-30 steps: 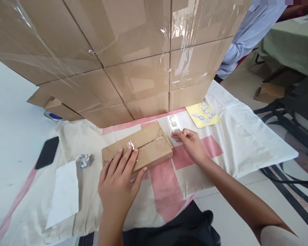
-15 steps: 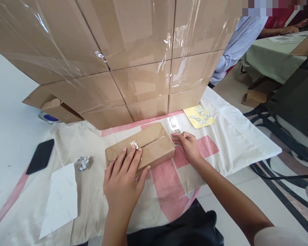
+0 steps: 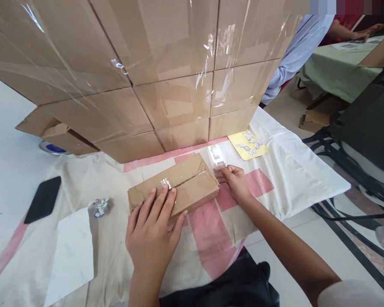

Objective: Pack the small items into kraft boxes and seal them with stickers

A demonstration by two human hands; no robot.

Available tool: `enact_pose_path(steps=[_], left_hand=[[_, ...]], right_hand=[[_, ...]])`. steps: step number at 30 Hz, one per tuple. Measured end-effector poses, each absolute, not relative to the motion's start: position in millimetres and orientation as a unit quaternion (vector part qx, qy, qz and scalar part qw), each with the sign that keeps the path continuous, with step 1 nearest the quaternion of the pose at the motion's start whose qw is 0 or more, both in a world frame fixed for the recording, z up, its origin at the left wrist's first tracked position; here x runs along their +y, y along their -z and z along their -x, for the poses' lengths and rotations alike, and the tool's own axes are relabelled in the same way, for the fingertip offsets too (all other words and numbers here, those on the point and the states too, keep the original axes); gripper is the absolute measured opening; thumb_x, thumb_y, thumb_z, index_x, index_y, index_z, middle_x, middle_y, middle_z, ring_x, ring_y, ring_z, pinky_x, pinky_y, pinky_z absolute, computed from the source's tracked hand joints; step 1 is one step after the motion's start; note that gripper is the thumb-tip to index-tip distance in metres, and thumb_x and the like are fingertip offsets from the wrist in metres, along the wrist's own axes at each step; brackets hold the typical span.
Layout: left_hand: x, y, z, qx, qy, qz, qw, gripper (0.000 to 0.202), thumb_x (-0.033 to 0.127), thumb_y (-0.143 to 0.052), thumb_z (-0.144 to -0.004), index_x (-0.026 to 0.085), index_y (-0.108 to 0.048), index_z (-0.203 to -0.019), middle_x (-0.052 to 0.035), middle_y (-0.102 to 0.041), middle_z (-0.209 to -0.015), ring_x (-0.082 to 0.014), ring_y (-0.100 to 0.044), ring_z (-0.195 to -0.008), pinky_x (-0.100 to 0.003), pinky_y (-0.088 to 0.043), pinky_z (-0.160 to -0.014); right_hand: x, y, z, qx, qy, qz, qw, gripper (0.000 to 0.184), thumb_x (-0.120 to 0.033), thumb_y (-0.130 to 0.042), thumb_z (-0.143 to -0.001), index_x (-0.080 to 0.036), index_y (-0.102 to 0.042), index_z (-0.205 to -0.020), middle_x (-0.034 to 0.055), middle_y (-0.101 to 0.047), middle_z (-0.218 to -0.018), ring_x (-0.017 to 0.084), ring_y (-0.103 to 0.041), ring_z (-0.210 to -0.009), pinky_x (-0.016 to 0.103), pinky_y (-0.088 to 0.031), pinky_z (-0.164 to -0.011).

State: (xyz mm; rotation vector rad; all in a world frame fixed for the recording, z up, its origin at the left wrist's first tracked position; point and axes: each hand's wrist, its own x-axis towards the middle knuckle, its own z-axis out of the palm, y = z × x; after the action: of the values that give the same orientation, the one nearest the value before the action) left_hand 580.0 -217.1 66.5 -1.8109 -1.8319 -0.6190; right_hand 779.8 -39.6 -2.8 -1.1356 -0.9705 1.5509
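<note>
A small brown cardboard box [image 3: 192,183] lies slantwise on the cloth, with a lengthwise seam on top and a shiny bit of clear tape near the middle. Fingers spread flat, my left hand [image 3: 155,230] rests on the box's left part. At the box's right end is my right hand [image 3: 235,181], its thumb and index finger pinched together. What sits in that pinch, if anything, is too small to make out. Just beyond those fingertips stands a white tape dispenser [image 3: 216,154], very close to them or touching.
Taped stacked cartons [image 3: 179,64] form a wall behind. A yellow sheet with small stickers [image 3: 248,145] lies right. On the left are a black phone [image 3: 44,199], white paper [image 3: 71,251], crumpled silvery scrap [image 3: 100,207] and an open box [image 3: 72,138]. Another person's sleeve [image 3: 307,47] shows beyond.
The view has shifted slightly, so the phone and paper appear a little further left. Both hands keep nearly the same places at the box.
</note>
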Motion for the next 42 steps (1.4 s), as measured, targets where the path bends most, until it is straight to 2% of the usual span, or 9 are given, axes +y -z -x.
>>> enact_pose_path(steps=[7,21,31,38,42], left_hand=[[-217.4,-66.0,-579.0,-0.672,0.233,0.661,0.240,0.058,0.038,-0.072,-0.089,0.025,-0.059,-0.144,-0.0036,-0.067,-0.140,-0.0305,-0.065,-0.125,-0.043,-0.043,-0.102],[-217.0,-68.5,-579.0,-0.668,0.229,0.667,0.237,0.057,0.037,-0.072,-0.089,0.022,-0.060,-0.142,-0.0042,-0.068,-0.138,-0.0310,-0.066,-0.122,-0.043,-0.043,-0.101],[-216.5,-67.3,-578.4,-0.668,0.228,0.670,0.231,0.059,0.037,-0.072,-0.089,0.023,-0.058,-0.145,-0.0032,-0.068,-0.138,-0.0305,-0.066,-0.122,-0.042,-0.042,-0.102],[-214.8,-67.2,-578.6,-0.667,0.229,0.671,0.231,0.060,0.037,-0.073,-0.088,0.023,-0.059,-0.144,-0.0043,-0.068,-0.138,-0.0310,-0.066,-0.123,-0.043,-0.043,-0.101],[-215.2,-67.4,-578.4,-0.664,0.228,0.672,0.235,0.063,0.037,-0.073,-0.088,0.024,-0.056,-0.147,-0.0043,-0.068,-0.139,-0.0309,-0.066,-0.123,-0.043,-0.042,-0.101]], right_hand=[[-39.4,0.7,-779.4,-0.399,-0.630,0.469,0.473,0.061,-0.053,-0.084,-0.071,-0.022,-0.034,-0.054,0.0087,-0.078,-0.089,0.019,-0.074,-0.069,0.025,-0.056,-0.052],[-38.7,0.0,-777.2,-0.446,-0.584,0.503,0.455,0.052,-0.050,-0.077,-0.077,-0.022,-0.040,-0.054,0.0069,-0.075,-0.085,0.022,-0.073,-0.073,0.024,-0.053,-0.044],[-39.1,4.2,-774.5,-0.440,-0.583,0.496,0.469,0.053,-0.050,-0.078,-0.075,-0.022,-0.039,-0.052,0.0051,-0.075,-0.082,0.017,-0.069,-0.068,0.028,-0.060,-0.055],[-38.5,5.8,-773.7,-0.440,-0.579,0.485,0.485,0.058,-0.056,-0.080,-0.073,-0.023,-0.038,-0.050,0.0054,-0.075,-0.079,0.022,-0.074,-0.078,0.036,-0.065,-0.076],[-39.6,9.1,-773.3,-0.444,-0.579,0.478,0.488,0.058,-0.055,-0.080,-0.075,-0.023,-0.038,-0.050,0.0053,-0.074,-0.079,0.022,-0.075,-0.079,0.036,-0.066,-0.075]])
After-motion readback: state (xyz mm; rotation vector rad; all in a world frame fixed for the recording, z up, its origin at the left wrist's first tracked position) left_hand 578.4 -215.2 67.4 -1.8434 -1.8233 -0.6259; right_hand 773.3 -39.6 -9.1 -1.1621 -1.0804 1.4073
